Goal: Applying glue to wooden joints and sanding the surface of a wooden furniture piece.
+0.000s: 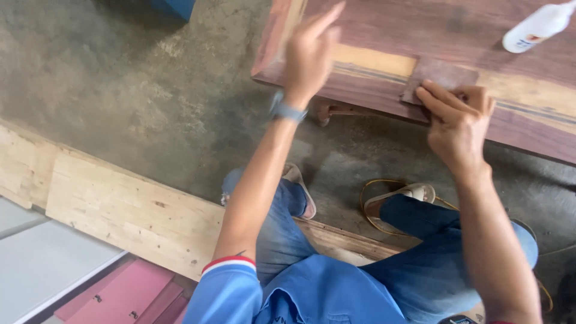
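Note:
A dark reddish-brown wooden slab (384, 84) with a pale yellow patch (375, 60) lies across the top right. My right hand (456, 120) presses a brownish sheet of sandpaper (441, 75) against the slab's near edge, fingers curled over it. My left hand (309, 51) hovers over the slab's left end, fingers spread and blurred, holding nothing. A blue-grey band sits on that wrist (287, 110).
A white squeeze bottle (540, 25) lies on the slab at top right. Pale plywood boards (126, 210) run along the concrete floor (150, 78) on the left, with pink and grey panels (120, 294) below. A yellow cord (372, 192) loops by my sandalled feet.

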